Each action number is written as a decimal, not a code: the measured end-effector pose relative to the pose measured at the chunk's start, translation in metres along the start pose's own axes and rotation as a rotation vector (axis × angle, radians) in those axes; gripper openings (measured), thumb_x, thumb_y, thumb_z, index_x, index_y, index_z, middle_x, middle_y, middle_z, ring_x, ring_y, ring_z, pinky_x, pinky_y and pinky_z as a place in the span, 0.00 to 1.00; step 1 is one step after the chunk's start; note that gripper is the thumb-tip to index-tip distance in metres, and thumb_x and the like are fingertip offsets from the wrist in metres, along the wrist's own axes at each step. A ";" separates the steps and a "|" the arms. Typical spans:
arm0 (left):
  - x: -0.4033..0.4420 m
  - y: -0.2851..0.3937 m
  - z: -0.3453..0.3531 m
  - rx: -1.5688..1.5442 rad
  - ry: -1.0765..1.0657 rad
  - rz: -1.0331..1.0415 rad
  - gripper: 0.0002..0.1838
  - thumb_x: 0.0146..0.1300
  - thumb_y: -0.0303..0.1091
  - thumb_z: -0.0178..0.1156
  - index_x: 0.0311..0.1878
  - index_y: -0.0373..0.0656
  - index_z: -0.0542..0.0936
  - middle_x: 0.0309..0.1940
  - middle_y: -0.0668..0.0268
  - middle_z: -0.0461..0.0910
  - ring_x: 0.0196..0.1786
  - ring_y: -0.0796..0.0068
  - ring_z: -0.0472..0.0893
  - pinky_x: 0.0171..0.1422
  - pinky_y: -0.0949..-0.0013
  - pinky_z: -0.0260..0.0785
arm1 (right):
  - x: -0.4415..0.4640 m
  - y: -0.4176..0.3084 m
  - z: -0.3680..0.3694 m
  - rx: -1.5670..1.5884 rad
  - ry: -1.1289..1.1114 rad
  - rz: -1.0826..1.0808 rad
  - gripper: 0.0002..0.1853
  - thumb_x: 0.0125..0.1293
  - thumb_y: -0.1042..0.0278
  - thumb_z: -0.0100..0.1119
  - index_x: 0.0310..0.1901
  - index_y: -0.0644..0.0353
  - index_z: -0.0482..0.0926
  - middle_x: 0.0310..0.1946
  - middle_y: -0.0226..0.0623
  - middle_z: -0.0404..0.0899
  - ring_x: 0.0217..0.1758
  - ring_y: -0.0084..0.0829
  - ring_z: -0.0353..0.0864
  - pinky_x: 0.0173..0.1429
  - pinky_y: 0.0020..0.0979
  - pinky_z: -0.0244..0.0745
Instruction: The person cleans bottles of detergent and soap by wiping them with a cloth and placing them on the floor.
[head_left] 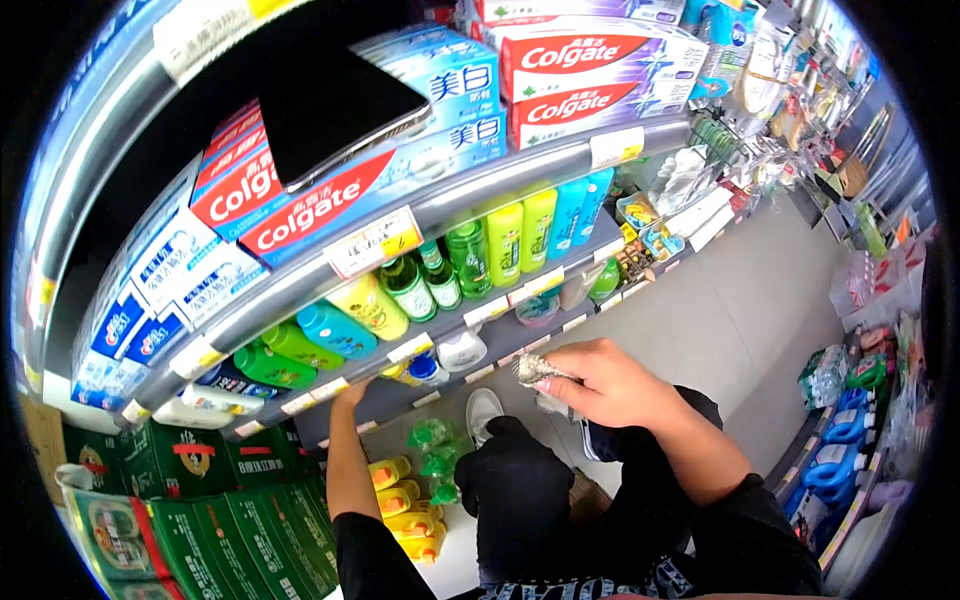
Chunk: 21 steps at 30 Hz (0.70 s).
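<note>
The right hand [612, 384] is closed around a pale, crumpled rag [533, 370], out in front of the toothpaste shelf [470, 182] and lower than it; the blur leaves some doubt, but cloth seems likeliest. It should handle as light, soft and limp, with nothing to break, so a loose pinch between thumb and fingers at the bunched middle would do. The left hand [349, 392] reaches in below the toothpaste shelf, its fingers hidden, so I cannot tell whether they grip anything. As for containers, Colgate boxes [318, 208] stand stacked on the toothpaste shelf, looking closed. Directly under it is a row of capped shampoo bottles [506, 242]. On the floor before it, yellow bottles [412, 528] stand beside green-tinted clear bottles [436, 462].
</note>
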<state>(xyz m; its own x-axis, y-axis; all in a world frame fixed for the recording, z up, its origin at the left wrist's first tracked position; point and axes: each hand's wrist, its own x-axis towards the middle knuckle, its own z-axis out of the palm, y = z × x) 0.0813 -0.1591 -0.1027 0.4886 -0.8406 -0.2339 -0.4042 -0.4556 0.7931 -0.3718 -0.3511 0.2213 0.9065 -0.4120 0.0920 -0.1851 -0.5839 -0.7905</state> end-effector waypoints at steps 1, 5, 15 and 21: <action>-0.006 0.014 0.002 0.021 0.046 -0.014 0.29 0.64 0.43 0.69 0.66 0.42 0.76 0.65 0.58 0.77 0.67 0.60 0.74 0.74 0.57 0.62 | 0.001 0.001 0.000 -0.005 -0.004 -0.005 0.11 0.72 0.62 0.58 0.39 0.62 0.78 0.30 0.52 0.78 0.35 0.58 0.79 0.38 0.50 0.72; -0.010 -0.032 0.015 0.047 0.242 0.053 0.26 0.63 0.42 0.71 0.61 0.41 0.79 0.59 0.60 0.81 0.62 0.60 0.78 0.70 0.58 0.66 | 0.002 0.006 0.002 -0.003 0.009 -0.047 0.11 0.72 0.63 0.58 0.39 0.63 0.77 0.29 0.52 0.78 0.34 0.58 0.78 0.37 0.49 0.71; -0.069 -0.019 0.017 -0.446 0.667 0.085 0.46 0.46 0.26 0.81 0.68 0.34 0.66 0.58 0.55 0.78 0.58 0.64 0.78 0.64 0.61 0.72 | 0.001 -0.008 0.002 0.030 0.034 0.012 0.13 0.74 0.60 0.56 0.38 0.62 0.78 0.26 0.53 0.77 0.33 0.58 0.79 0.38 0.51 0.71; -0.092 0.002 0.025 -0.538 0.765 -0.005 0.41 0.50 0.21 0.78 0.67 0.34 0.67 0.60 0.57 0.76 0.59 0.65 0.78 0.61 0.61 0.74 | 0.004 -0.003 0.010 0.166 0.099 0.060 0.15 0.76 0.57 0.53 0.41 0.64 0.77 0.27 0.55 0.77 0.35 0.58 0.80 0.41 0.51 0.72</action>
<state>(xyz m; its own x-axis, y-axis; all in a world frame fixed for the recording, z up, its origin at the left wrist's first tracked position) 0.0159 -0.0901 -0.0935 0.9429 -0.3302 0.0442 -0.0818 -0.1007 0.9916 -0.3643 -0.3439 0.2181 0.8525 -0.5141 0.0947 -0.1649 -0.4365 -0.8845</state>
